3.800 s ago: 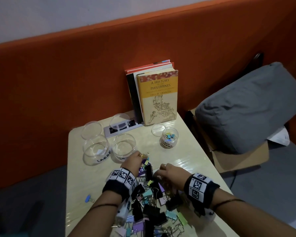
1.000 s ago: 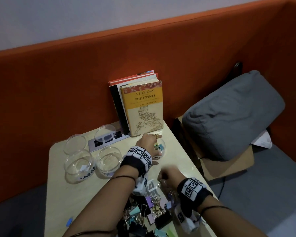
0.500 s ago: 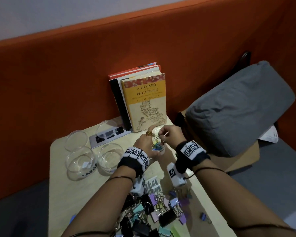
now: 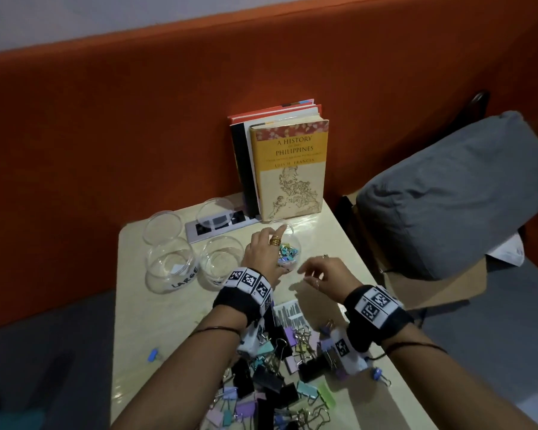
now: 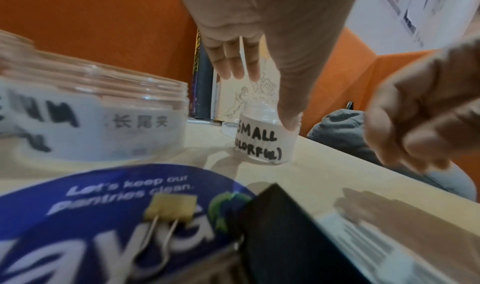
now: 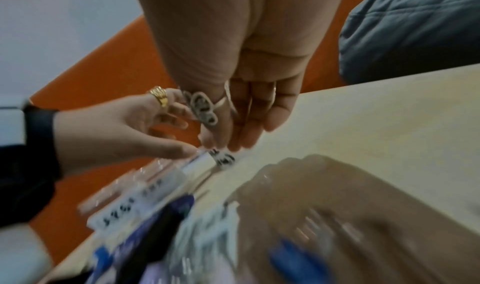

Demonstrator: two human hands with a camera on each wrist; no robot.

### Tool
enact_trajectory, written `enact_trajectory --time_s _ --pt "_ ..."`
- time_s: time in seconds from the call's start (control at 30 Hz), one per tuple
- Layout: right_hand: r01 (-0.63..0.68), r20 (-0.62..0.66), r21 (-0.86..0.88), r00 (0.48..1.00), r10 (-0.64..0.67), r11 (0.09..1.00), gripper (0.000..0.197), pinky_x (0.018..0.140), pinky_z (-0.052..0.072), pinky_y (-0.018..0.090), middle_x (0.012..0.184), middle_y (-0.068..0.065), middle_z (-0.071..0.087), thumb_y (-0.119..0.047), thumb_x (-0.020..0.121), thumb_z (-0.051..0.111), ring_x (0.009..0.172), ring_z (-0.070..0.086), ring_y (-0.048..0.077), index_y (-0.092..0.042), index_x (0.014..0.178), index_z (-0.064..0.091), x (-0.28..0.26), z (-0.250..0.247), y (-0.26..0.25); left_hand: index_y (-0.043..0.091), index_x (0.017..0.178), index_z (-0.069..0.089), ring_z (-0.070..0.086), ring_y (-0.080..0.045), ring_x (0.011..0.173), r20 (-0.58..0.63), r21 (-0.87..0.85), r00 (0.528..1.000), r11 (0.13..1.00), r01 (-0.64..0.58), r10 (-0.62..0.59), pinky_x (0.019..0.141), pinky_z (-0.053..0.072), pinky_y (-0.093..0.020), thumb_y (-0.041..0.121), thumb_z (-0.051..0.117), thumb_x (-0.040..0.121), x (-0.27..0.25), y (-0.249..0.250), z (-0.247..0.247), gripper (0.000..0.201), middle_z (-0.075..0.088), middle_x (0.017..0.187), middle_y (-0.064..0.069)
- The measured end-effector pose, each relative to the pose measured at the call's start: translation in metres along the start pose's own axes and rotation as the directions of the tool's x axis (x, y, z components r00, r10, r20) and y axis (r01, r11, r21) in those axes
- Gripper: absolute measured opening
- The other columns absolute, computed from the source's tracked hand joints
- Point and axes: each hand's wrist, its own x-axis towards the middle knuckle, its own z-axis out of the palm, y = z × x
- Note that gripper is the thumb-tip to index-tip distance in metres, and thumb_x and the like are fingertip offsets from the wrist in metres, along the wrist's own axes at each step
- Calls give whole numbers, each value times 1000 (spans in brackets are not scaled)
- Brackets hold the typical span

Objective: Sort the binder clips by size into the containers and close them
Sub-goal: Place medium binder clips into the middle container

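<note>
**Left hand on the small jar, right hand loose beside it**

Nearest, heaped on the bench (image 4: pixel 143 308): binder clips (image 4: pixel 271 373), mixed sizes. Beyond, right hand (image 4: pixel 326 274) hovering, fingers loosely curled, holding nothing. Further, left hand (image 4: pixel 261 252) gripping jar (image 5: pixel 262 144) marked "SMALL COLORFUL" (small clips inside). Leftward, "LARGE" container (image 4: pixel 171 265), open. Farthest, upright books (image 4: pixel 289 169).

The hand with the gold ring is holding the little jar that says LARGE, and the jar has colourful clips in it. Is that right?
Not quite. The little jar the left hand holds says SMALL (COLORFUL), not LARGE; the left wrist view shows the label. The head view shows LARGE on a bigger empty jar further left. The rest is right: the little jar holds colourful clips.
</note>
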Motion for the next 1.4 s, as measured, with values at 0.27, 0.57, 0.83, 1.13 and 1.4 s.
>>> enact_trajectory --time_s 0.27,0.57,0.83,1.13,1.4 --pt "12 343 -160 938 44 987 35 79 48 23 109 8 64 -1 77 60 89 60 18 -14 110 64 -61 24 10 21 126 57 37 -19 126 63 -7 997 999 -37 37 109 34 -33 16 53 92 -65 -25 19 35 43 135 1" --pt "-23 368 -272 921 126 962 40 89 46 27 111 15 61 3 79 52 102 60 27 -10 117 55 -59 48 2 25 135 46 37 -26 129 172 9 953 968 253 -250 108 37 -37 38 64 84 -104 -64 30 55 40 140 -4" --pt "-85 298 -308 937 181 948 42 90 43 30 123 18 56 2 81 51 111 54 29 -6 122 48 -55 53 -3 19 124 57 39 -24 127 113 -102 953 951 293 -282 107 37 -34 32 55 92 -96 -62 31 35 38 142 -4" --pt "-67 197 -378 969 150 923 28 81 42 26 111 13 58 3 81 53 105 58 30 -4 106 64 -60 52 -8 23 114 61 41 -25 124 223 -17 946 969 247 -237 104 40 -37 38 66 83 -97 -63 42 36 47 129 -3" --pt "-43 173 -409 977 124 912 24 89 44 27 114 16 65 0 84 51 106 59 27 -2 103 66 -65 50 -13 12 115 61 55 -22 114 206 -99 956 968 231 -207 97 41 -27 20 70 82 -98 -63 42 36 55 125 -8"
